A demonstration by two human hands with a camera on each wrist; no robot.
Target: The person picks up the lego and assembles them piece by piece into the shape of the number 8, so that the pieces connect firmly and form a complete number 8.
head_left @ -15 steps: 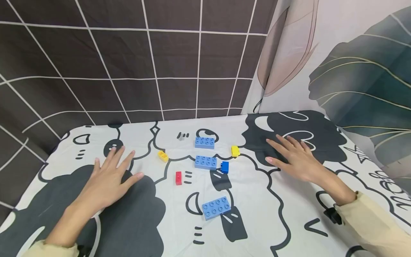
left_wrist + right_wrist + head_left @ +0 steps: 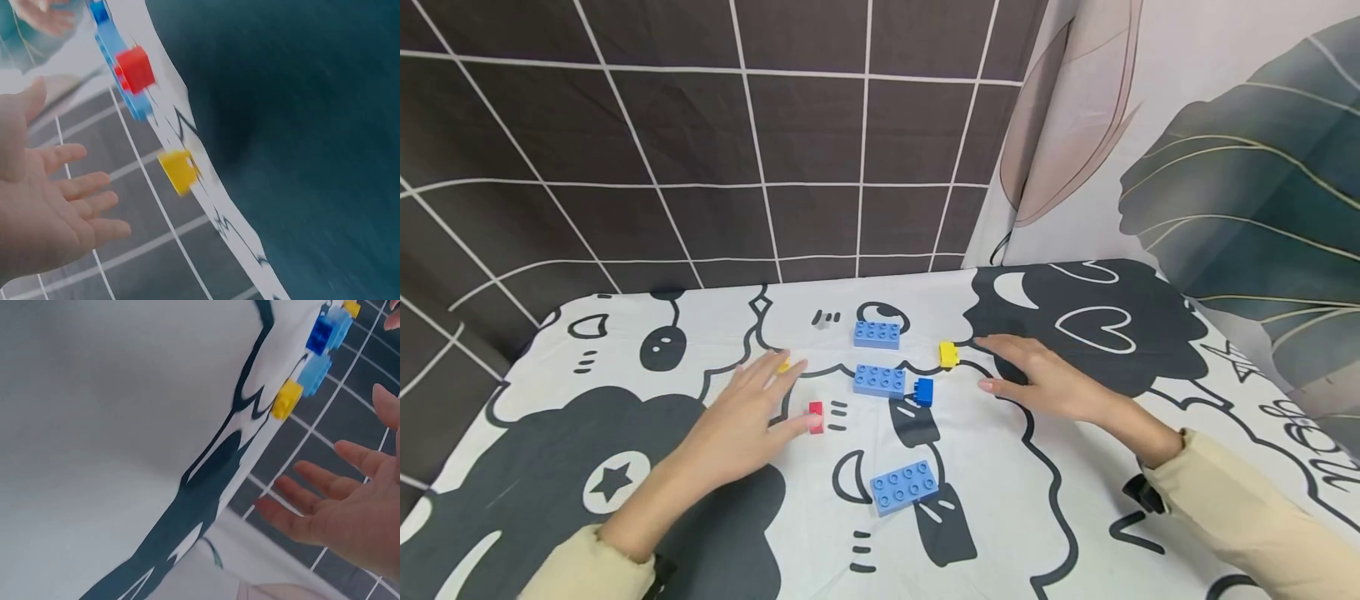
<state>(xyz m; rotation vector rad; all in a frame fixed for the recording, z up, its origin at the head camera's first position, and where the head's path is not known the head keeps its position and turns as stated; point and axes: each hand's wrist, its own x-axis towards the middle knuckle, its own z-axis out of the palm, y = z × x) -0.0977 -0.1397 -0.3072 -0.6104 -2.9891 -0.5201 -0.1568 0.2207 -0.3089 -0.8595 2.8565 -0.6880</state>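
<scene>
In the head view the left hand (image 2: 730,425) has its fingers spread over the left yellow brick (image 2: 784,365), partly hidden, with the thumb tip by the red brick (image 2: 816,417). The left wrist view shows that hand (image 2: 62,206) holding nothing, apart from the red brick (image 2: 135,69) and yellow brick (image 2: 179,171). The right hand (image 2: 1048,379) is just right of the other yellow brick (image 2: 949,354), fingers extended and empty. In the right wrist view a gap separates the hand (image 2: 344,500) from the yellow brick (image 2: 287,400).
Between the hands lie two light blue bricks (image 2: 877,335) (image 2: 879,381), one behind the other, and a small dark blue brick (image 2: 923,392). A third light blue brick (image 2: 904,487) lies nearer the front on the patterned cloth (image 2: 1000,517). A dark gridded cloth (image 2: 805,133) hangs behind.
Both hands have moved inward: the left one rightward to the red and left yellow bricks, the right one leftward towards the other yellow brick. The bricks lie where they were.
</scene>
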